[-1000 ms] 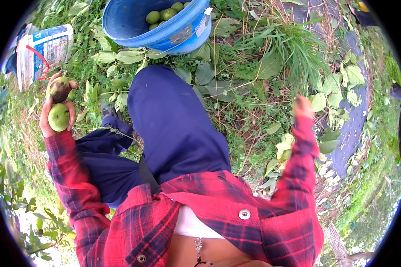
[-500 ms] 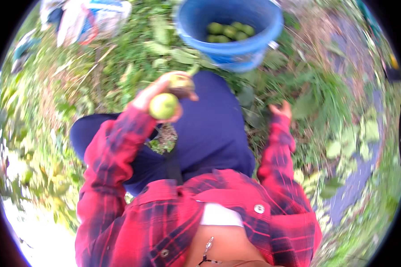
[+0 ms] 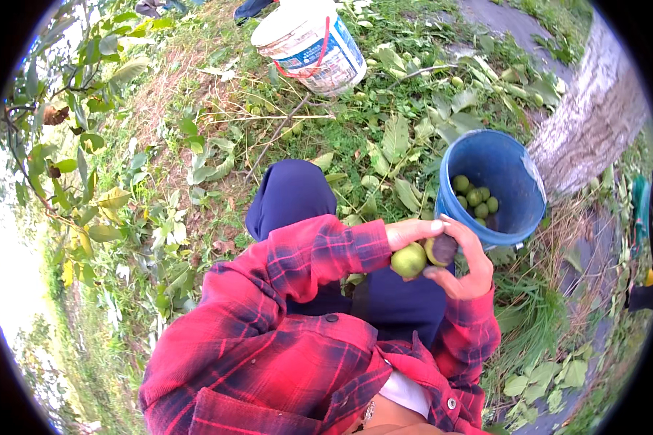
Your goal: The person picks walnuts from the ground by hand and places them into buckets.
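Observation:
My left hand point(image 3: 410, 233) is closed around two round fruits in front of my lap: a plain green one point(image 3: 408, 259) and, just to its right, a green one with a large dark, blackened patch point(image 3: 441, 250). My right hand point(image 3: 466, 264) meets it from the right, fingers curled around the darkened fruit. Part of each fruit is hidden by my fingers. Just beyond them a blue bucket point(image 3: 528, 220) holds several green fruits point(image 3: 475, 196) on its bottom.
A white bucket with a red handle point(image 3: 312, 69) stands on leafy ground farther off. A pale tree trunk point(image 3: 589, 109) leans at right, a dark sheet point(image 3: 508, 25) shows behind, and leafy branches point(image 3: 72, 188) hang at left. My bent knee point(image 3: 290, 196) is at centre.
My view has swung leftward. My left hand has carried the two fruits across to the right, and my right hand, earlier empty by the grass, has come up and taken hold of the darkened fruit.

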